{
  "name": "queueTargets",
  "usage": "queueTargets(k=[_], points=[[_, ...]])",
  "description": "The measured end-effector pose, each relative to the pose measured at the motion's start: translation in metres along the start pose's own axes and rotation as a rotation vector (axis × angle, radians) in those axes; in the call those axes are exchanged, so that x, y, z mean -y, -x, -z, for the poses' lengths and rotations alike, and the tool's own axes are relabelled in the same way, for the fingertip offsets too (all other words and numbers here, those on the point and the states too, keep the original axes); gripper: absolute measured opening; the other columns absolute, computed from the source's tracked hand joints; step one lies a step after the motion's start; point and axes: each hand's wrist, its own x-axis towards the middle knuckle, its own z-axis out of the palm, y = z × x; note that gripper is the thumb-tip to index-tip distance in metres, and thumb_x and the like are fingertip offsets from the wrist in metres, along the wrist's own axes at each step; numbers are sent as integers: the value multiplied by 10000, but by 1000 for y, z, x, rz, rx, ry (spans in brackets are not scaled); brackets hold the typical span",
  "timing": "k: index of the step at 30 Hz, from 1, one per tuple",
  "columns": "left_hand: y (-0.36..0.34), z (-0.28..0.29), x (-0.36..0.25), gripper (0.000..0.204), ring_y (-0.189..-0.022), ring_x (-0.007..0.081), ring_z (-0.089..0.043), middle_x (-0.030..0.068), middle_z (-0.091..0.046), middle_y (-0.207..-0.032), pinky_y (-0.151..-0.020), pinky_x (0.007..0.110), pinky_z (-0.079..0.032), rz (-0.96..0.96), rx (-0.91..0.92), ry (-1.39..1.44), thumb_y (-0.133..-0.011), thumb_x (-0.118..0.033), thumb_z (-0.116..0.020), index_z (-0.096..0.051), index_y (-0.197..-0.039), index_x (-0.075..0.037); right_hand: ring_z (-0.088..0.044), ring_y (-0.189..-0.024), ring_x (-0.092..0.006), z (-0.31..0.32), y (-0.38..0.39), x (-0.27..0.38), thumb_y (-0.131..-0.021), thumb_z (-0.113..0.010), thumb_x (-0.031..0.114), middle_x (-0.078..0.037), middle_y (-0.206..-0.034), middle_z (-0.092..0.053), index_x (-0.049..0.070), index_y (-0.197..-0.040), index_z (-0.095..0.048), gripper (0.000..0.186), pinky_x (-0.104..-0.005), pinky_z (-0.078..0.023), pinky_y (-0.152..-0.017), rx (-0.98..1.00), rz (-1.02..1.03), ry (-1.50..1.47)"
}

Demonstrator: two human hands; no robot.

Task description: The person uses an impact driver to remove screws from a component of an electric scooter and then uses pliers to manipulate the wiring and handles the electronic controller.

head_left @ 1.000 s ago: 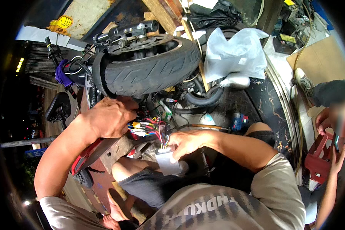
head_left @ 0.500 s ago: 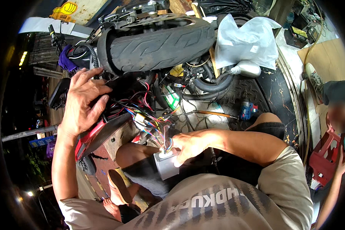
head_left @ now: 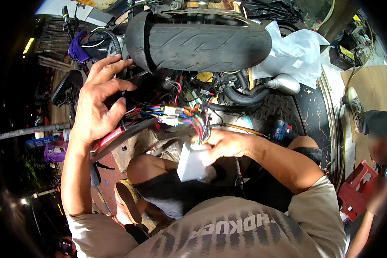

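My right hand point(head_left: 228, 145) grips a silver metal box point(head_left: 190, 164) with a bundle of coloured wires running out of its top. The wires point(head_left: 189, 115) lead away to several white connectors and into the body of a motorcycle or scooter. Above my knees, the box hangs tilted. My left hand point(head_left: 99, 101) is stretched out with fingers apart, beside the black fender point(head_left: 138, 43) and a red-edged dark panel point(head_left: 129, 135). Its fingertips lie close to the dark parts under the wheel; whether they touch is hard to tell.
A large black tyre point(head_left: 208, 47) spans the far side. Right of it are a white plastic bag point(head_left: 294, 53), a mirror point(head_left: 284, 84) and a blue cordless drill point(head_left: 281, 129). Another person sits at the far right near a red stool point(head_left: 357, 189). Purple cloth point(head_left: 78, 47) hangs at the left.
My right hand has lifted the silver box and wires away from my body, and the box leans more. My left hand stays beside the fender with its fingers spread. The view has shifted slightly.
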Motion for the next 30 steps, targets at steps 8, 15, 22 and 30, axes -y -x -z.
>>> queueTargets(k=[8,15,22,30], points=[[-4,1,11,304,-1524,450,-502,188,-686,-1506,-1250,559,-411,4,7,130,-707,-44,-668,-792,-985,-42,-745,-1028,-225,29,3,43,-960,-670,76,-140,-1209,-779,22,-1385,-641,429,-372,-577,-810,-256,332,-224],[-3,2,10,280,-1556,449,-457,185,-676,-1519,-1265,567,-383,48,18,200,-688,-18,-677,-771,-949,-52,-769,-1061,-180,31,9,58,-1055,-665,117,-140,-1324,-763,17,-1506,-572,471,-284,-565,-815,-481,329,-312],[-3,2,14,276,-1545,479,-457,226,-657,-1467,-1251,580,-365,22,37,172,-671,-106,-689,-761,-923,-21,-643,-953,-79,51,12,57,-1037,-728,78,-8,-1094,-704,62,-1220,-669,193,-284,-543,-869,-557,313,58],[-8,6,17,279,-1490,503,-513,190,-713,-1410,-1205,602,-443,-14,97,187,-755,-40,-731,-775,-1031,-42,-627,-993,-98,65,-7,25,-932,-778,-32,19,-1074,-704,63,-1225,-705,317,-308,-523,-965,-569,139,141]])
